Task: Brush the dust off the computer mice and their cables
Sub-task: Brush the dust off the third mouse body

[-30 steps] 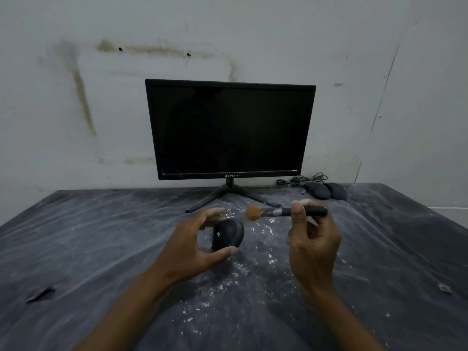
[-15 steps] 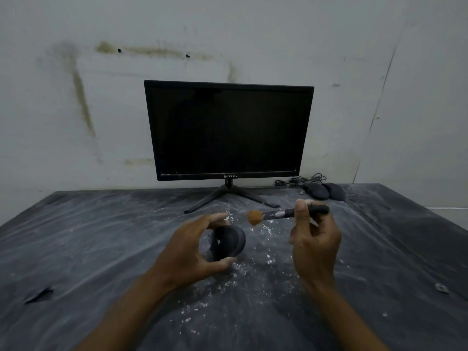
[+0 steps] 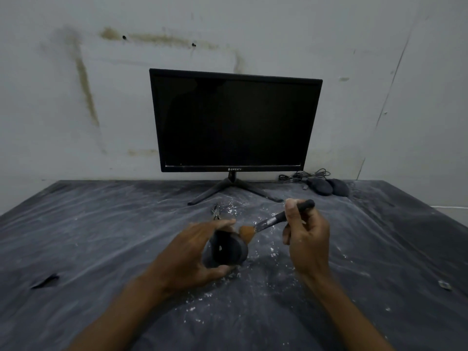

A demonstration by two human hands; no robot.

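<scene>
Orange brush (image 3: pixel 247 233) bristles, right hand (image 3: pixel 307 239) gripping, have dropped, seemingly touching left hand (image 3: pixel 195 252)'s clasped mouse (image 3: pixel 226 250).

3 mice (image 3: pixel 226 250), 1 brush (image 3: pixel 276 220), 1 monitor (image 3: pixel 234 121), 2 hands (image 3: pixel 192 252), 1 cable bundle (image 3: pixel 305 174).

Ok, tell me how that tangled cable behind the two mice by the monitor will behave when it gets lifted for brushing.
The cable lies in loose loops, so it is probably floppy and will sag or uncoil when raised. It looks thin, so likely light. It seems to run to the two mice, so pulling it may drag them across the dusty table.
</scene>
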